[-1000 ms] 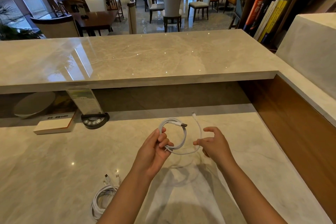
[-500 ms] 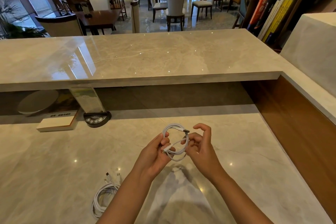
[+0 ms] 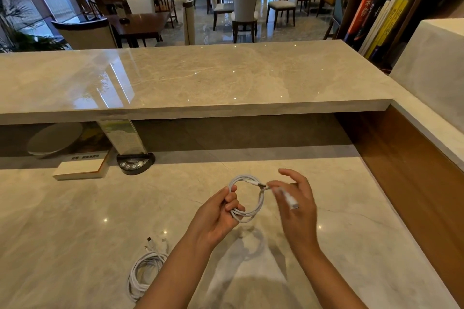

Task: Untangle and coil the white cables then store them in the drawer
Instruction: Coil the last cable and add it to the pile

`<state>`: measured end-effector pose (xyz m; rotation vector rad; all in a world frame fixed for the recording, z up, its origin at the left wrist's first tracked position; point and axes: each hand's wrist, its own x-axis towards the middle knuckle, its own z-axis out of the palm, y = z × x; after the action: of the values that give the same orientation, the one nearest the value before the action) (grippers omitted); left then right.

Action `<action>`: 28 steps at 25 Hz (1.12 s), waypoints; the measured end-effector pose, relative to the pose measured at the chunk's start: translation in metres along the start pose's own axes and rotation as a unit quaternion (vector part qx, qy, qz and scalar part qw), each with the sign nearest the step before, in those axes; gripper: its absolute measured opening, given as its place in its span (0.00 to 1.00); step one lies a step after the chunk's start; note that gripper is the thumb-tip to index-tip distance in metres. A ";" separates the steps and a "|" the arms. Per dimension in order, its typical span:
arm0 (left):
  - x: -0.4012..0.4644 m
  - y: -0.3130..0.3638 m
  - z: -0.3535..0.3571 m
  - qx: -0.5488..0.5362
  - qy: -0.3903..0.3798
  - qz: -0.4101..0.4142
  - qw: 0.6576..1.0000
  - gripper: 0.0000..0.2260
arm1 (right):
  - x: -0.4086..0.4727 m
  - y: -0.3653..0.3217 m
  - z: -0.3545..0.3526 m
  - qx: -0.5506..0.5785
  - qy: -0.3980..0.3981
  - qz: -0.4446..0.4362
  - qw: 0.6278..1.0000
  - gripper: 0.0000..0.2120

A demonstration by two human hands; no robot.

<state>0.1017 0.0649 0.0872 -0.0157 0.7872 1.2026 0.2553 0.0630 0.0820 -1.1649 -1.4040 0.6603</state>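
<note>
A white cable is wound into a small loop above the marble desk. My left hand pinches the loop at its lower left side. My right hand is beside the loop's right side, holding the cable's free end; its white plug looks blurred against the fingers. A second white cable, loosely coiled with its plugs pointing away from me, lies on the desk near my left forearm, which hides part of it. No drawer is in view.
A raised marble counter runs across the far side, with a shelf gap under it. A white box, a round black device and a plate sit at the back left. A wooden side wall bounds the right.
The loop has tightened from a wide open ring. My right hand pulled the free end out to the right of the coil, and the plug is swinging.
</note>
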 end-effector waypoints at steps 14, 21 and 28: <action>-0.024 0.006 0.017 0.371 -0.115 0.085 0.918 0.11 | 0.066 -0.017 -0.036 -0.152 -0.253 0.248 0.923 0.13; -0.033 0.018 0.021 0.440 -0.151 0.088 0.881 0.12 | 0.073 -0.040 -0.036 -0.136 -0.449 0.112 0.876 0.14; -0.034 0.020 0.022 0.397 -0.123 0.057 0.908 0.10 | 0.062 -0.052 -0.019 -0.130 -0.420 0.063 0.896 0.14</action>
<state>0.0921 0.0537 0.1297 0.8486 1.0105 0.8925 0.2675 0.0969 0.1567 -1.2392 -2.2043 1.1856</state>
